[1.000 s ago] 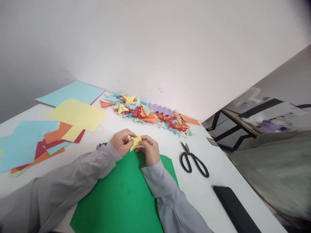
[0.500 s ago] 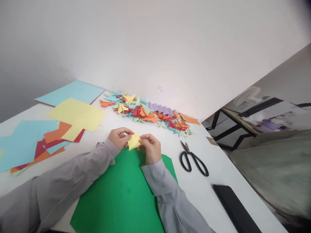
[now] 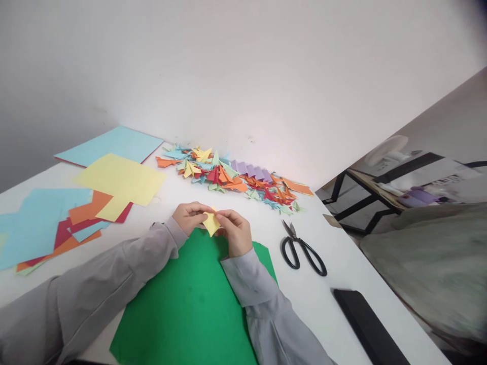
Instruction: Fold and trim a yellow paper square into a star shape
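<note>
White table (image 3: 266, 228) | left hand (image 3: 187, 218), right hand (image 3: 238, 234) pinch one yellow paper (image 3: 211, 224) | scissors (image 3: 296, 239): one

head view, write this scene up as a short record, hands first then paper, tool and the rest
left hand: pinching the small yellow paper
right hand: pinching the same piece from its right side
green sheet: on the white table, partly under the arms
folded paper pieces: many colours, heaped along the wall
flat paper sheets: left side, overlapping
scissors: right of the green sheet, blades slightly apart
black object: nearer the person than the scissors
</note>
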The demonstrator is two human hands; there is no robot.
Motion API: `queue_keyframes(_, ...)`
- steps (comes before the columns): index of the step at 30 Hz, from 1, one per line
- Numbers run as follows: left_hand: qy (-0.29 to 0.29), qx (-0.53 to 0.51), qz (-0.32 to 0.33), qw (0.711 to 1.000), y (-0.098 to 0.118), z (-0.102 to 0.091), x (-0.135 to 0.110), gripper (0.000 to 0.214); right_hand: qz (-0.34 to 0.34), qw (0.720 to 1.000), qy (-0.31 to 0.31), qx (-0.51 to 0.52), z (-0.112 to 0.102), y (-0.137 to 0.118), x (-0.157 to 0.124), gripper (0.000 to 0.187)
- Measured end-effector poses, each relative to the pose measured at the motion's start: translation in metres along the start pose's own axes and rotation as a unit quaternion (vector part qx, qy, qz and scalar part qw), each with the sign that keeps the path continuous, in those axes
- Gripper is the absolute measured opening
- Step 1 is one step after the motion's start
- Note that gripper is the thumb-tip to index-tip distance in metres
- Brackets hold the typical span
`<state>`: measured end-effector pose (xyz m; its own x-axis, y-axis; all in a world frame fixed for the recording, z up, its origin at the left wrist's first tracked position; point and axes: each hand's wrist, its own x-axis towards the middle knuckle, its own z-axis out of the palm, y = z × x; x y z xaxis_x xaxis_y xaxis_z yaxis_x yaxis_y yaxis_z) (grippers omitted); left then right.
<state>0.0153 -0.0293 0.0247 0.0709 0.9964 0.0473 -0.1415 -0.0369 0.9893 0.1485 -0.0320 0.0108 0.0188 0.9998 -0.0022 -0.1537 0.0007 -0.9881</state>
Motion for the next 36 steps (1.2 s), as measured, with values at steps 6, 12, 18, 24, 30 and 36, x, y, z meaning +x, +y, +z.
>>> queue_keyframes(6,-0.029,-0.023,-0.071,0.997,-0.0051,0.0000,0.0039,0.013,0.053,0.997,-0.006,0.049,0.0010,0.0027,0.0019,0.006)
queue_keyframes(12,-0.054,-0.044,-0.066,0.995,-0.0068,-0.0028,0.0051,0.020,0.096,0.984,-0.001,0.149,0.0002,-0.0004,0.0027,0.010)
queue_keyframes(18,-0.057,-0.015,-0.035,0.998,-0.0076,-0.0028,0.0031,0.028,0.087,0.984,-0.007,0.153,0.0004,0.0008,0.0027,0.008)
queue_keyframes(24,-0.022,-0.052,-0.063,0.996,-0.0056,0.0003,0.0028,0.026,0.075,0.989,-0.008,0.125,0.0011,0.0016,0.0027,0.008)
queue_keyframes(30,-0.015,-0.087,-0.082,0.993,-0.0045,-0.0015,0.0055,0.030,0.044,0.993,-0.024,0.106,0.0033,0.0024,0.0004,0.014)
queue_keyframes(36,-0.016,-0.116,-0.093,0.989,-0.0076,-0.0055,0.0092,0.030,0.032,0.993,-0.035,0.106,0.0048,0.0032,-0.0004,0.018)
